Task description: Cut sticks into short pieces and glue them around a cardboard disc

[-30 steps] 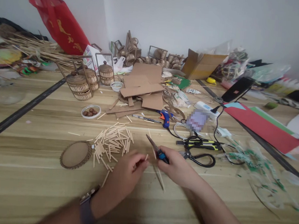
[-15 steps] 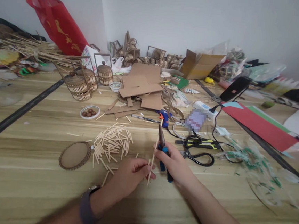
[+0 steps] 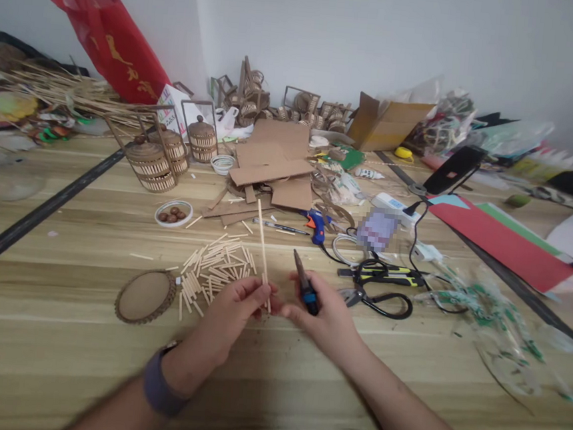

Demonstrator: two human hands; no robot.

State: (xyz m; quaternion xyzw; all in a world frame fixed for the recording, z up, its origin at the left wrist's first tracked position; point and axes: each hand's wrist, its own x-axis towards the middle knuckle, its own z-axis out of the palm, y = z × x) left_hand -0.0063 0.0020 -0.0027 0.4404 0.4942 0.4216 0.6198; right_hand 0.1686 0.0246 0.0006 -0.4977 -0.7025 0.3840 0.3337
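My left hand [image 3: 230,310] pinches a long thin bamboo stick [image 3: 262,243] near its lower end, and the stick stands nearly upright, leaning a little left. My right hand [image 3: 321,312] is closed round blue-handled cutting pliers [image 3: 302,284] whose dark jaws point up and left, close beside the stick. Its fingertips reach toward the stick's lower end. Just left of my hands lies a pile of short cut sticks [image 3: 216,272], and beside it a round cardboard disc with a woven rim [image 3: 145,295].
Black scissors [image 3: 384,302], a blue glue gun [image 3: 318,225], cables and a power strip [image 3: 395,209] lie to the right. Cardboard pieces [image 3: 275,164], small bamboo baskets [image 3: 155,160], a dish of brown nuts [image 3: 173,214], a red bag [image 3: 111,42] and coloured paper [image 3: 504,244] sit farther back.
My left hand picked a long stick up from the table and raised it upright. The pliers swung from pointing up-left to upright and back toward the stick.
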